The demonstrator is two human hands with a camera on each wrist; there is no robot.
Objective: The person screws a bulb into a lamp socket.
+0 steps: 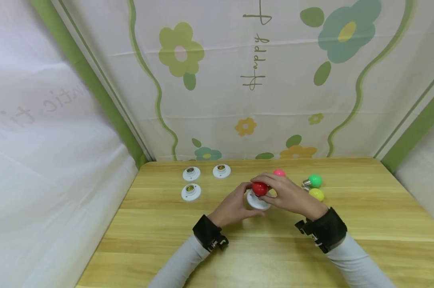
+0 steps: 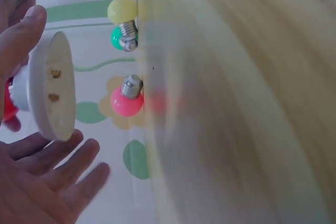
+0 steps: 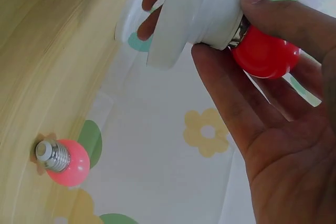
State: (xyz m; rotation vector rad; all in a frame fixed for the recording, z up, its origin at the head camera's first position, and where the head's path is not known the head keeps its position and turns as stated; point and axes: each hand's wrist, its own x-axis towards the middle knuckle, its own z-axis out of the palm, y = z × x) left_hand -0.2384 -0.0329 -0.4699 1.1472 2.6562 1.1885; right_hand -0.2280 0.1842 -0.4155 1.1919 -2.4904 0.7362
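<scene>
A person holds a red bulb (image 1: pixel 260 189) and a round white holder (image 1: pixel 258 203) up above the wooden worktop (image 1: pixel 260 260). The left hand (image 1: pixel 232 208) has the holder between its thumb and fingers, and its grip is bent around the edge. The right hand (image 1: pixel 290 193) has a pinching grip on the red bulb, with its thumb close to the mouth of the holder. The red bulb sits at that mouth, and a bit of its silver neck shows between the red part and the white part. The left wrist view shows the flat back of the holder, with two small brown-gold bits in it. To the left, three more white holders (image 1: pixel 191 192) stand on the worktop, two at the back and one in front, all with their mouths up. To the right, a pink bulb (image 1: pixel 279 173) lies behind the right hand. Farther right lie a green bulb (image 1: pixel 315 181) and a yellow bulb (image 1: pixel 317 195), just beside each other. The green one's silver end points left. Each wrist wears a black strap (image 1: pixel 326 230) over a pale sleeve (image 1: pixel 182 260). Behind the worktop hangs a white cloth (image 1: pixel 209 100) with flowers on it.
</scene>
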